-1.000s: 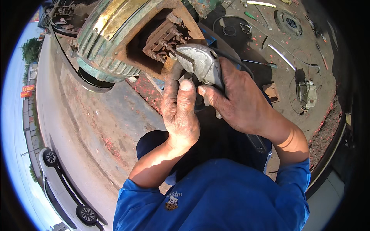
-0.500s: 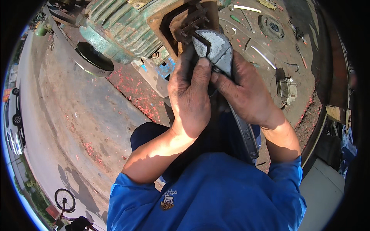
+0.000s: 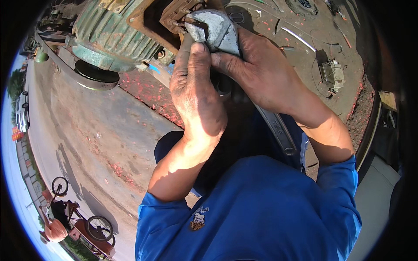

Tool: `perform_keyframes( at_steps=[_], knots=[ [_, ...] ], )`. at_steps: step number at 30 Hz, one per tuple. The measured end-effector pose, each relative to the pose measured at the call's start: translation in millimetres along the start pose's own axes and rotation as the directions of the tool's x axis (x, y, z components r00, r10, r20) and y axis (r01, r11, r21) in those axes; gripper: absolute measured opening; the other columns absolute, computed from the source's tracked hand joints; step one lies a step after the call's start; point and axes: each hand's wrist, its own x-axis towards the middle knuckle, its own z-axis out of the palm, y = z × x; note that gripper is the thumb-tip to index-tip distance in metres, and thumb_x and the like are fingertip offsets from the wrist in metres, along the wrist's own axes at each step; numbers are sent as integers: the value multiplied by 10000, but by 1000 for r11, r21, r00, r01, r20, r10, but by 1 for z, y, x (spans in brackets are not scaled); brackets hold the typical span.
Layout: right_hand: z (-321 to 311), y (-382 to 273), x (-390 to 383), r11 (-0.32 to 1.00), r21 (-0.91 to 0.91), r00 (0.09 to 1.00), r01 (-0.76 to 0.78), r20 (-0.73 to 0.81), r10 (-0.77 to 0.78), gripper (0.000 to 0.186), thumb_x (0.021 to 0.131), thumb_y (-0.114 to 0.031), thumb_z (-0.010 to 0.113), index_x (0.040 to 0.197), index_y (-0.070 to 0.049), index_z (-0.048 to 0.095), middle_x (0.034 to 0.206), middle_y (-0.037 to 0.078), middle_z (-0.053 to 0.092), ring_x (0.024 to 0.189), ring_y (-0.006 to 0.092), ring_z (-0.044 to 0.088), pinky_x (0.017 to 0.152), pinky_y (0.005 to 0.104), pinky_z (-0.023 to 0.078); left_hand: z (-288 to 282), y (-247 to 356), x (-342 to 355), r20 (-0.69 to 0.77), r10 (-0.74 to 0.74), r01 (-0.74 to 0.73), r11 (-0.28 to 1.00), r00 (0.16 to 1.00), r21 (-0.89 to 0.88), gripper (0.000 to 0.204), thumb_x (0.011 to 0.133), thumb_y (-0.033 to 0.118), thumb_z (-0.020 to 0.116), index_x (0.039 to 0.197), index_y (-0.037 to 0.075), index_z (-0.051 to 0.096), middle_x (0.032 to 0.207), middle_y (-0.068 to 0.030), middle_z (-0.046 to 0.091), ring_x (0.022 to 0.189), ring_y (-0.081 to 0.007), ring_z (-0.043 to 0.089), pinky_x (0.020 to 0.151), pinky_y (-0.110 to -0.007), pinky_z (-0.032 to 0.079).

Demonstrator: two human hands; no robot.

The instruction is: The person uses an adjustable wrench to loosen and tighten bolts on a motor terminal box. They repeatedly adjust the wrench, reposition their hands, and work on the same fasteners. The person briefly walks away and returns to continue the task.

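My left hand (image 3: 198,93) and my right hand (image 3: 265,78) are both closed on a large steel adjustable wrench (image 3: 218,28). My left thumb presses at the lower edge of the jaws, while my right fingers wrap the head's right side and neck. The dark handle runs down to the lower right. The jaws are at the rusty terminal block (image 3: 173,16) inside a square box on a green ribbed motor (image 3: 109,37); exact contact with its studs is unclear.
A curved metal strip (image 3: 54,55) lies left of the motor. Wires, long strips, tools and a small boxy unit (image 3: 332,75) lie on the dirty ground at right, near a round part (image 3: 301,6). A person (image 3: 56,230) rides a red three-wheeler on the road at lower left.
My hands and the wrench head sit higher in the view, still at the terminal box. The whole scene has shifted with the camera. The three-wheeler and rider have come further into view.
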Motion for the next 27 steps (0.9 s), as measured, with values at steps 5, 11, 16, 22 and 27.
perform_keyframes(
  at_steps=[5,11,16,22,27],
  knots=[
    [3,4,0,998,52,999,-41,-12,41,391,922,-295,637,987,89,607,828,286,659,826,461,657,751,483,516,1,0,1,-24,49,-47,996,999,80,310,1079,213,416,1113,-28,609,999,-75,640,893,-122,586,812,-271,480],
    [1,0,0,993,83,996,-82,37,79,391,921,-300,608,992,85,612,820,283,658,817,461,655,757,482,516,3,1,4,-16,31,-30,998,999,60,331,1079,221,405,1158,-33,601,1041,-96,645,917,-143,607,806,-282,504],
    [4,3,-2,993,100,998,-61,15,59,373,926,-288,596,965,82,621,802,265,661,796,429,665,749,475,514,0,1,0,-34,79,-69,972,996,223,354,1073,258,415,1174,-27,599,995,-112,654,862,-150,633,695,-268,529],
    [5,-16,-4,829,450,941,-332,225,254,314,1027,-295,566,1217,-45,575,794,39,650,575,88,582,497,239,484,6,14,-8,-102,-174,177,984,979,18,397,1046,410,445,975,53,603,680,-15,526,590,-115,518,518,-254,431],
    [10,-25,-9,683,624,925,-381,256,281,297,1040,-335,540,1129,-55,582,642,32,598,432,99,526,395,233,426,7,19,-11,-97,-231,234,972,968,21,455,1040,470,394,980,40,529,525,-32,413,351,-159,402,330,-292,387]
  ],
)
